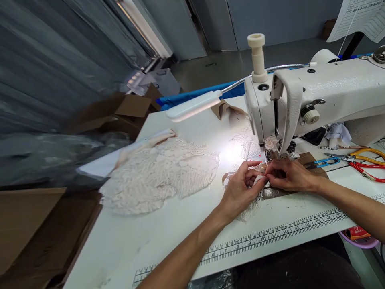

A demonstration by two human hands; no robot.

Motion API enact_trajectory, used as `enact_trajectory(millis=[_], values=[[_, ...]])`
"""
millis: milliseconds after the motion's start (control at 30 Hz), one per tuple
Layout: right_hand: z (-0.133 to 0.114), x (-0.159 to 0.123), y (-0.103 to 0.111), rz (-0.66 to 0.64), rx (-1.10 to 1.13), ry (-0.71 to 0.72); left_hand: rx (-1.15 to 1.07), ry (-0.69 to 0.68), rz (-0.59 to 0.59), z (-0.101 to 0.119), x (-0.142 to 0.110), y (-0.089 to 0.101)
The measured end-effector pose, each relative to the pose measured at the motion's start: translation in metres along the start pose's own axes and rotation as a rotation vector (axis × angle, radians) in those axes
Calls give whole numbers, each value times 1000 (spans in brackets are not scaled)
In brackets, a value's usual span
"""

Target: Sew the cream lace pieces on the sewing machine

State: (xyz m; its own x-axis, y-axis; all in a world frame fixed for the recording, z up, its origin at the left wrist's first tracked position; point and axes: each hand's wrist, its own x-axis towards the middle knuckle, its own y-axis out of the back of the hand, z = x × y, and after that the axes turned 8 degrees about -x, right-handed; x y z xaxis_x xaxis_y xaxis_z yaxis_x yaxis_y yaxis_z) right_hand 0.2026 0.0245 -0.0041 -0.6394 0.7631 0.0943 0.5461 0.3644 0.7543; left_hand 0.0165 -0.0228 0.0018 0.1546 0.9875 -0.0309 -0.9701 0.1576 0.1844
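Observation:
My left hand (243, 186) pinches a piece of white lace (251, 210) in front of the sewing machine (266, 108). Its loose end hangs down onto the table below the fingers. My right hand (284, 175) meets the left at the fingertips, its thumb and forefinger pressed together on the edge of the same lace. Both hands are just in front of the needle area, over a brown plate (275, 194) on the machine bed. More lace (245, 142) lies behind the left hand, under the bright lamp. The fingertips partly hide the held piece.
A heap of white lace pieces (162, 172) covers the table's left middle. A lamp (195, 105) reaches over the table (120, 245). Blue thread snips (325, 162) and red-handled and yellow-handled tools (368, 170) lie at right. Cardboard boxes (33, 228) stand at left.

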Motion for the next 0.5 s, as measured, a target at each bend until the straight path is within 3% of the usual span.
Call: enact_trajectory(millis=[267, 433, 500], values=[[-8, 2, -2, 21, -14, 2, 26, -16, -24, 0, -1, 0], [-10, 5, 0, 116, 63, -279, 23, -17, -61, 0, 1, 2], [-9, 4, 3, 101, 139, -300, -26, 13, -57, 0, 1, 3]])
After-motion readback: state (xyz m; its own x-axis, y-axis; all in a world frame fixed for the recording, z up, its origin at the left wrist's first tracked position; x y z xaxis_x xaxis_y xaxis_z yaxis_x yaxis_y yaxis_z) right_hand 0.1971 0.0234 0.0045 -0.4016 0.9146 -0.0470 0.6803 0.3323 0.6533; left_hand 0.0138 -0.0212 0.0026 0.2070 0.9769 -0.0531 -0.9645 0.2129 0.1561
